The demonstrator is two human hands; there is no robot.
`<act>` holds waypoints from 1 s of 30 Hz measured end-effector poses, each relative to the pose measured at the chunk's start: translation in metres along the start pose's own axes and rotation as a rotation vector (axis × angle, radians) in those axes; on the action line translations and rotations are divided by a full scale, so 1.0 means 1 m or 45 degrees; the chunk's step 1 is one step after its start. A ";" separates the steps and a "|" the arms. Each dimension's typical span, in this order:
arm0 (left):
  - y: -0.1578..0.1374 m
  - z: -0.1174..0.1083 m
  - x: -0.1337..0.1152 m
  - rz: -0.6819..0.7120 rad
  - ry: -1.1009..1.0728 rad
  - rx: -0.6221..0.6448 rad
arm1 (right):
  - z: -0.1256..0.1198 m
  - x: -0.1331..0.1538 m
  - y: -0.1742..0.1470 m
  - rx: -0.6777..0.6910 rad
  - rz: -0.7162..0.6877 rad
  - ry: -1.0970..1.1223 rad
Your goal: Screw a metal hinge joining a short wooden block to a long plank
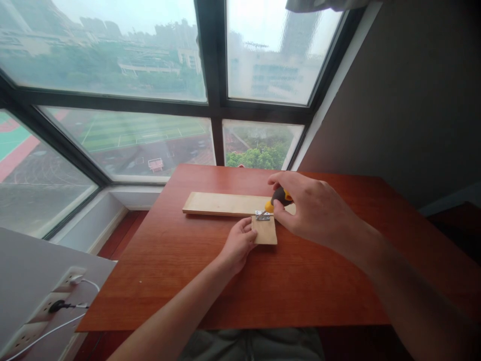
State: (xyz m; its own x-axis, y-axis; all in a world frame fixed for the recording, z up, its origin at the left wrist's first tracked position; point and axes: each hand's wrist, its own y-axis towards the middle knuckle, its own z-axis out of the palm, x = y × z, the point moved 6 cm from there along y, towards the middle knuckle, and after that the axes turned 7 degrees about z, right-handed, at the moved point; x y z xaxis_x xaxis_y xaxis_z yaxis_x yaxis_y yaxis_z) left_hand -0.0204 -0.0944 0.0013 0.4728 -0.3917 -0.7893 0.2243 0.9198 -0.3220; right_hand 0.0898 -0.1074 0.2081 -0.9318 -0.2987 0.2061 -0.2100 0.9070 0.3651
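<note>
My right hand [311, 200] is closed around the dark and yellow handle of a screwdriver [280, 198]. Its shaft slants down to the left, with the tip at a small metal hinge [262, 216]. The hinge lies across the edges of a small square wooden piece [266, 233] and a long pale wooden board [221, 203]. My left hand [240, 240] grips the square piece by its left edge, thumb on top. Whether the tip sits in a screw is too small to tell. The board's right end is partly behind my right hand.
Everything rests on a reddish-brown wooden table [180, 281]. Large windows [150, 135] stand beyond its far edge, and a grey wall [406, 100] rises at the right. Wall sockets [47, 306] with plugged-in cables are at the lower left.
</note>
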 end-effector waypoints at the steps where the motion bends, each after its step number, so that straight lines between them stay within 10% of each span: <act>1: 0.000 0.000 0.000 0.000 0.000 -0.002 | 0.000 0.000 0.000 0.008 -0.010 0.014; 30: 0.000 0.002 0.003 0.031 -0.012 -0.009 | 0.000 -0.005 0.000 -0.007 0.022 0.029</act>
State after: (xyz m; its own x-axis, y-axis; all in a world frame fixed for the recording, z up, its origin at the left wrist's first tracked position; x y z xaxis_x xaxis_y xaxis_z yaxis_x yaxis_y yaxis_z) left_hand -0.0174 -0.0954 0.0002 0.4859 -0.3695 -0.7920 0.2069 0.9291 -0.3066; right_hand 0.0949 -0.1063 0.2072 -0.9282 -0.2902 0.2331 -0.1926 0.9103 0.3663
